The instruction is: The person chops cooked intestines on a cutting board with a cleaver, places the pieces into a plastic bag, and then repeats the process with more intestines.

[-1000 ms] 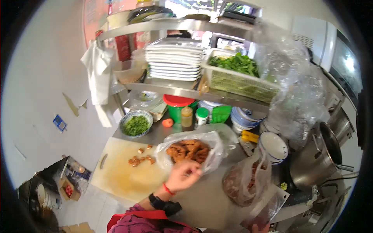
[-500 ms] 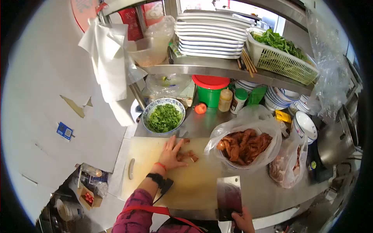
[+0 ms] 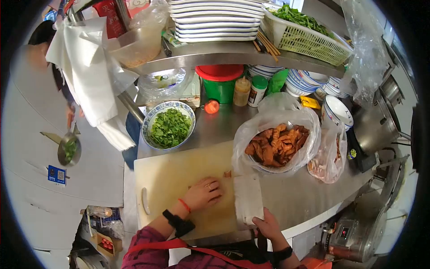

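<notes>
My left hand rests on the pale cutting board, fingers curled and drawn together over brown meat that the hand mostly hides. A small bit of brown meat shows just beyond the fingertips. My right hand grips a cleaver by its handle, the broad blade lying over the board's right edge. Right of the board, a bowl lined with a clear plastic bag holds several pieces of brown cooked meat. A blue-patterned bowl of chopped greens stands behind the board.
Stacked white plates and a basket of greens occupy the shelf. Beneath it stand a green tub with a red lid, bottles and bowls. A bag of pale meat lies right. Another person's hand holds a pan at left.
My left hand has gone from spread fingers to curled ones over the meat. The cleaver has moved up and left to the board's edge. Another person with a pan has appeared at left.
</notes>
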{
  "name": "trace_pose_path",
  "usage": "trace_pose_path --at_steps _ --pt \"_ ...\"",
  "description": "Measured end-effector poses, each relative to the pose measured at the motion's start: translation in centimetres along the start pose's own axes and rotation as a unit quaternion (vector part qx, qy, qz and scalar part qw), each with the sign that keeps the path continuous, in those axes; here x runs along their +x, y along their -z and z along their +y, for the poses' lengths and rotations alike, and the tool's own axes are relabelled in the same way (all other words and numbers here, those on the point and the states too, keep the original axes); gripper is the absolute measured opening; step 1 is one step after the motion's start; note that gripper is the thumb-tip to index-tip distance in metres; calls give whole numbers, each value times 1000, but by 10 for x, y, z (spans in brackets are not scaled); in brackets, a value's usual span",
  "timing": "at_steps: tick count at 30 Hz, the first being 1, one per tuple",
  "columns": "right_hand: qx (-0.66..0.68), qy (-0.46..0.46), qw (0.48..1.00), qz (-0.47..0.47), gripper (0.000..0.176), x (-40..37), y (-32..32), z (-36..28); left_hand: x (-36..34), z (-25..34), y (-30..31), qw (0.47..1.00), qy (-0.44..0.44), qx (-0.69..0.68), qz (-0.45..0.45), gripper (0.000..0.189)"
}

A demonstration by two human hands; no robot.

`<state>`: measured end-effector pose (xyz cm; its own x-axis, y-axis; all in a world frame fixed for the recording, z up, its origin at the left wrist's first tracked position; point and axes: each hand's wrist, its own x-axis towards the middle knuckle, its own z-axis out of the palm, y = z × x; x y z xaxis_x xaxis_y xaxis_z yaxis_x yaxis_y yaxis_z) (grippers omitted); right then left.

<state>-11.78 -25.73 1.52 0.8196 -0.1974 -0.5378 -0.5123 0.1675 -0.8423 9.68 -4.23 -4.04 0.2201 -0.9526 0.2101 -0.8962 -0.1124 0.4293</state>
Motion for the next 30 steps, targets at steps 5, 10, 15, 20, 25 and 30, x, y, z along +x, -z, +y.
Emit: trace_pose_path --at_steps 5,10,15,20,25,30 --pt "-28 36 999 -2 32 12 -22 -8 -20 37 37 937 296 152 106 68" --pt "29 22 999 40 33 17 -18 13 9 12 33 971 223 54 74 77" --pt "28 26 998 51 37 19 -21 1 50 1 18 999 29 -15 29 73" --pt "-53 23 998 -6 40 36 -33 17 42 38 -11 967 165 -72 179 57" --pt "-200 44 975 -92 40 28 -50 7 27 79 -22 909 273 -161 272 57" --pt "-268 141 952 -51 35 -16 -21 -16 50 113 -19 927 160 -90 326 52"
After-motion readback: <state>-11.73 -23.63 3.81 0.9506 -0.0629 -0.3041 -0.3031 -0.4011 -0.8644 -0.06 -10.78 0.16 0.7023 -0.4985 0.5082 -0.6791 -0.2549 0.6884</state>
